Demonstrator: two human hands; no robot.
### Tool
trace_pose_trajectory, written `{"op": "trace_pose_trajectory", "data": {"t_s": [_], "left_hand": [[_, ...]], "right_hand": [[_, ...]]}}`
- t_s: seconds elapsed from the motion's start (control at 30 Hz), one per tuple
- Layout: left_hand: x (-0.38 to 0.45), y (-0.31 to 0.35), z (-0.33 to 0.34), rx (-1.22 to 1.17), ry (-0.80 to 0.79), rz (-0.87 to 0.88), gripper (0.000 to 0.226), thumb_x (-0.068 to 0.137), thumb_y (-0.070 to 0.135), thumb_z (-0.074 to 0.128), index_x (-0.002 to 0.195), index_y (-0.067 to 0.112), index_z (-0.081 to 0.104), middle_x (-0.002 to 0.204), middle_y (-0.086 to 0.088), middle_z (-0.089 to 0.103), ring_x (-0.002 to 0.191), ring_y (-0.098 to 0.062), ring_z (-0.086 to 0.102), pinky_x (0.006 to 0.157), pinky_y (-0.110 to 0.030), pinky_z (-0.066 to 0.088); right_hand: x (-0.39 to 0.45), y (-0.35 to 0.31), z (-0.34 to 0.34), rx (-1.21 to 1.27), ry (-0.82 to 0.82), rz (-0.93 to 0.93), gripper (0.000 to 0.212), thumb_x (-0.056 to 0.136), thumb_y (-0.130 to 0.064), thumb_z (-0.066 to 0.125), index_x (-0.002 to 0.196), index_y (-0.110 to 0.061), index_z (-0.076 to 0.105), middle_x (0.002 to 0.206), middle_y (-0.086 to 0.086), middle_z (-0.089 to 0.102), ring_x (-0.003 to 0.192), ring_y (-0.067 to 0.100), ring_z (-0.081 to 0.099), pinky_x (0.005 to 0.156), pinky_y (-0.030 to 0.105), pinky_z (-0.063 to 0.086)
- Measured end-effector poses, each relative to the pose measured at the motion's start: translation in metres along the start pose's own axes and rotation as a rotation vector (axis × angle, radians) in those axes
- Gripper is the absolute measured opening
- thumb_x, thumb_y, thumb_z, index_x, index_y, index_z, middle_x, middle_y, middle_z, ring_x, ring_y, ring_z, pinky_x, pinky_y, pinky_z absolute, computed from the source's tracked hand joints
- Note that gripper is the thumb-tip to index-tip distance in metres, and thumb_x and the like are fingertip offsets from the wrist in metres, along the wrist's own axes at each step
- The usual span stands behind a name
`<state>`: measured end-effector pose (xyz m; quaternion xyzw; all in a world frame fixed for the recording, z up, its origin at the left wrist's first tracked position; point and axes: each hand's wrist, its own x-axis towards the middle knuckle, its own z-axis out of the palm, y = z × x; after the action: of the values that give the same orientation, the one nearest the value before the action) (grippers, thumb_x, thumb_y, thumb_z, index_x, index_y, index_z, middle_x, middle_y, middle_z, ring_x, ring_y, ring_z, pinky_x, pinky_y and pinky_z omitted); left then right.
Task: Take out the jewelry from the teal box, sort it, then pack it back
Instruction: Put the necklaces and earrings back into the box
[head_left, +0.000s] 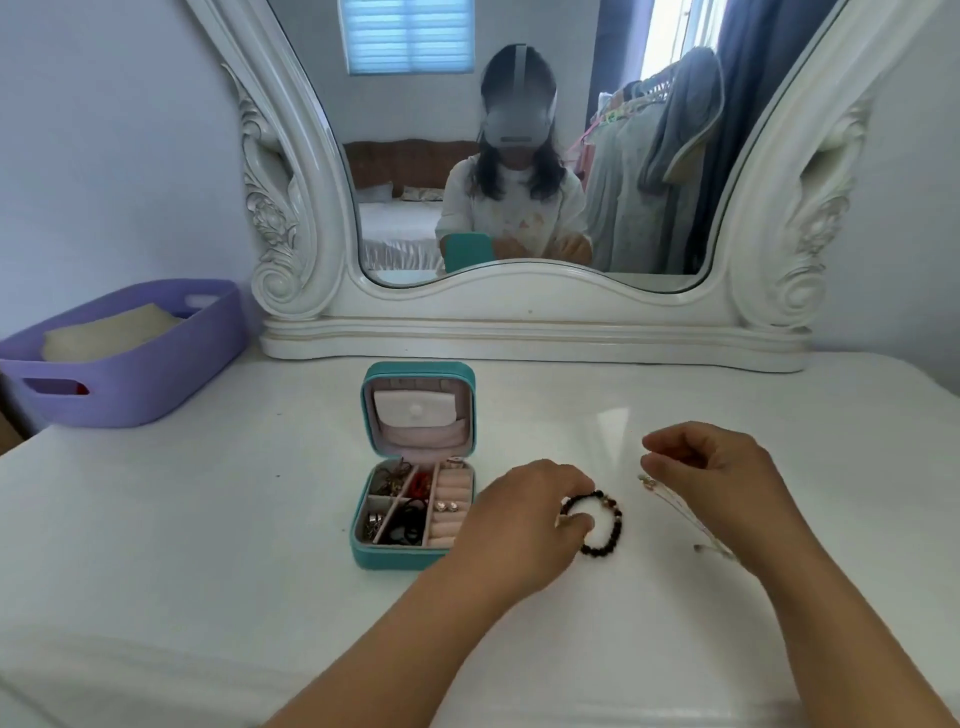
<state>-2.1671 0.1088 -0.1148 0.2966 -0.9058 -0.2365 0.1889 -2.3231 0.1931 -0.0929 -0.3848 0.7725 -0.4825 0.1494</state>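
Note:
The teal box (387, 560) stands open on the white dresser top, its lid upright with a pale pouch inside. Its compartments hold chains, dark hair ties, rings and a pair of earrings on pink rolls. Just right of the box my left hand (524, 512) pinches a dark beaded bracelet (605, 540) that lies on the table. Farther right, my right hand (719, 475) has its fingertips closed on a thin gold chain (675, 506), which trails along the table under the wrist.
A lilac plastic basket (124, 374) with a cream cloth inside sits at the back left. An ornate white mirror frame (535, 332) stands along the back edge and reflects a person wearing a headset.

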Motion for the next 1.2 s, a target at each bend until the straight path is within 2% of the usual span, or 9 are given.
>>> {"op": "trace_pose_trajectory", "data": {"t_s": [0.13,0.33,0.4,0.63,0.73,0.8,0.97,1.1,1.2], "left_hand": [[0.022,0.006,0.020,0.053,-0.064,-0.143,0.036,0.090,0.027,0.048,0.125,0.021,0.049,0.128,-0.002,0.054,0.118,-0.020,0.047,0.096,-0.031,0.041],[0.039,0.012,0.023,0.071,-0.089,-0.337,0.034,0.082,0.009,0.050,0.115,0.015,0.048,0.114,-0.006,0.056,0.099,-0.023,0.054,0.074,-0.026,0.040],[0.042,0.012,0.021,0.054,-0.110,-0.378,0.033,0.082,0.006,0.048,0.114,0.013,0.049,0.109,-0.006,0.055,0.092,-0.023,0.053,0.072,-0.026,0.041],[0.040,0.019,0.025,0.080,-0.147,-0.265,0.031,0.086,0.013,0.048,0.116,0.011,0.042,0.103,-0.006,0.058,0.093,-0.024,0.055,0.073,-0.029,0.041],[0.038,0.024,0.026,-0.070,-0.058,-0.204,0.030,0.085,0.013,0.045,0.114,0.016,0.041,0.089,0.000,0.056,0.079,-0.018,0.052,0.067,-0.029,0.042],[0.039,0.028,0.027,-0.174,-0.017,-0.193,0.028,0.084,0.012,0.046,0.111,0.019,0.041,0.083,0.001,0.056,0.073,-0.018,0.054,0.064,-0.031,0.045],[0.042,0.045,0.028,-0.407,0.065,-0.151,0.022,0.085,0.010,0.049,0.104,0.021,0.044,0.084,0.003,0.059,0.083,-0.025,0.063,0.065,-0.032,0.049],[0.050,0.065,0.030,-0.536,0.066,-0.096,0.024,0.082,0.002,0.053,0.094,0.023,0.049,0.075,0.006,0.061,0.067,-0.016,0.059,0.065,-0.032,0.049],[0.061,0.081,0.035,-0.562,0.041,-0.041,0.028,0.078,0.001,0.058,0.086,0.027,0.054,0.083,0.004,0.063,0.071,-0.014,0.061,0.060,-0.026,0.048]], "right_hand": [[0.006,0.025,-0.030,-0.211,-0.013,0.097,0.009,0.077,-0.009,0.067,0.085,-0.014,0.068,0.081,-0.004,0.063,0.074,0.010,0.057,0.065,0.027,0.043],[0.001,0.034,-0.044,-0.360,-0.233,0.231,0.021,0.065,-0.022,0.075,0.078,-0.008,0.066,0.080,0.004,0.069,0.068,0.014,0.056,0.061,0.028,0.041],[0.000,0.036,-0.043,-0.414,-0.264,0.238,0.014,0.066,-0.021,0.073,0.074,-0.013,0.066,0.080,0.002,0.069,0.071,0.015,0.059,0.063,0.028,0.044],[0.000,0.040,-0.034,-0.653,-0.294,0.125,0.009,0.068,-0.023,0.057,0.063,-0.017,0.054,0.068,-0.001,0.062,0.061,0.017,0.050,0.055,0.026,0.037],[-0.002,0.046,-0.038,-0.425,-0.297,0.084,0.012,0.071,-0.022,0.055,0.062,-0.017,0.049,0.067,0.001,0.052,0.059,0.014,0.042,0.056,0.028,0.033],[-0.003,0.045,-0.044,-0.162,-0.236,0.085,0.014,0.075,-0.018,0.054,0.062,-0.012,0.052,0.067,0.002,0.058,0.057,0.013,0.047,0.054,0.026,0.036],[0.002,0.038,-0.053,0.296,-0.118,0.099,0.013,0.081,-0.001,0.052,0.069,-0.002,0.057,0.065,0.009,0.064,0.054,0.015,0.059,0.058,0.029,0.048],[0.005,0.038,-0.068,0.451,-0.053,0.061,0.013,0.079,0.006,0.055,0.072,-0.006,0.057,0.059,0.008,0.062,0.051,0.017,0.054,0.055,0.029,0.045],[0.007,0.040,-0.085,0.522,0.003,0.029,0.016,0.080,0.006,0.055,0.081,-0.009,0.060,0.059,0.004,0.063,0.053,0.016,0.053,0.058,0.028,0.044]]}}
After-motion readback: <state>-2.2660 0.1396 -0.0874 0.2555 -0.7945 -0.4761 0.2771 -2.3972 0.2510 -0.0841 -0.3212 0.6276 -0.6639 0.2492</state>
